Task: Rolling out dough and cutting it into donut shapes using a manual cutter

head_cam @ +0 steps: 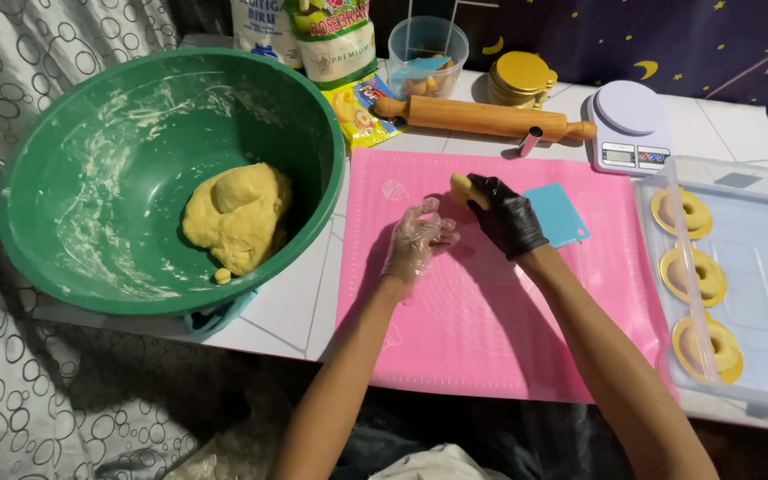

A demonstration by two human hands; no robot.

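My right hand (506, 216), in a black glove, grips a small piece of yellow dough (461, 188) above the pink silicone mat (491, 338). My left hand (416, 240), in a clear plastic glove, hovers just left of it with fingers apart and nothing in it. A large lump of yellow dough (236, 216) lies in the green bowl (82, 160) at the left. A blue plastic scraper (559, 213) lies on the mat beside my right hand.
A wooden rolling pin (482, 117) and a white kitchen scale (628, 129) sit behind the mat. A clear tray (757, 267) at the right holds three ring-shaped dough pieces. Flour bags, a plastic tub and gold lids stand at the back.
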